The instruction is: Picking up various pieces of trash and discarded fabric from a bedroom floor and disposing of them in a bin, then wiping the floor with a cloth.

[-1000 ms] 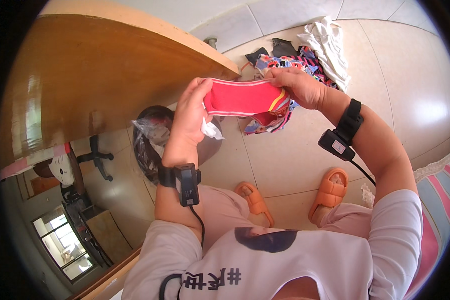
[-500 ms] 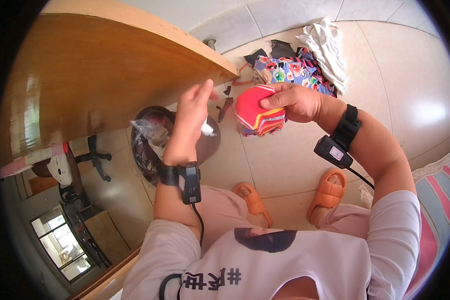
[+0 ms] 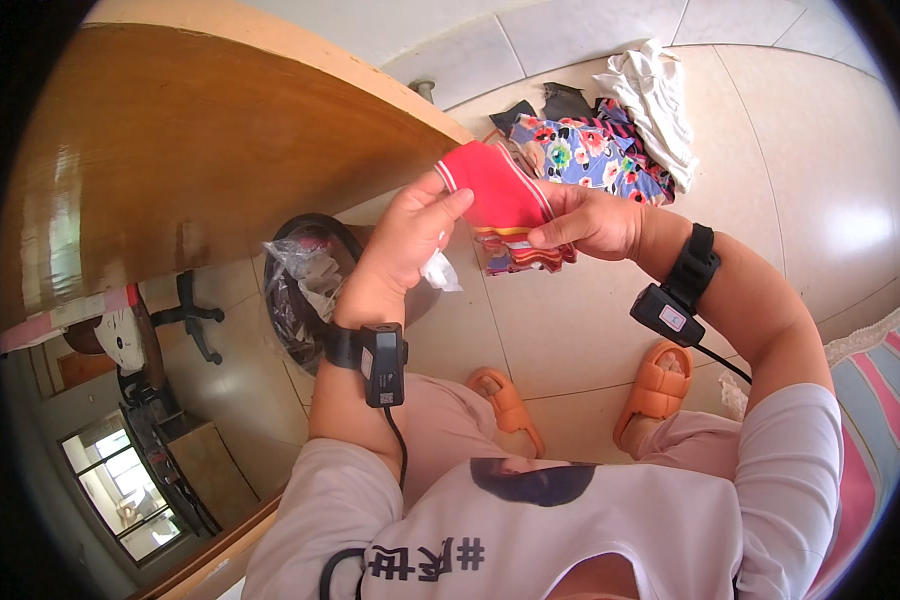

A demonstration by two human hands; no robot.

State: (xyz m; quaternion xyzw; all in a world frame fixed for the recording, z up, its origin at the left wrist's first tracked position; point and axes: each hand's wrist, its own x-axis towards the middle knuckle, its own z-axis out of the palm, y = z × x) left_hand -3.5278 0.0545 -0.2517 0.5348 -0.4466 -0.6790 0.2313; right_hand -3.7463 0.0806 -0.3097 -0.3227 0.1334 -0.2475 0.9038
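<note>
A small red cloth [image 3: 492, 180] with white-lined edges and a striped lower part of several colours is stretched between my hands; whether it is a sock or another small garment I cannot tell. My left hand [image 3: 410, 235] pinches its left edge between thumb and fingers. A crumpled white scrap [image 3: 440, 270], like tissue or thin plastic, pokes out below that palm. On the other side, my right hand [image 3: 595, 222] grips the cloth with the thumb on top and the fingers behind, hidden.
Beyond my hands a pile of clothes lies on the tiles: a floral blue garment [image 3: 595, 150] and a white cloth [image 3: 650, 100]. A brown wooden panel [image 3: 220, 130] rises at the left. Below it stands a dark bin [image 3: 288, 300] with a plastic liner.
My left hand has moved right and taken hold of the red cloth's left edge. The cloth is now spread wider between both hands.
</note>
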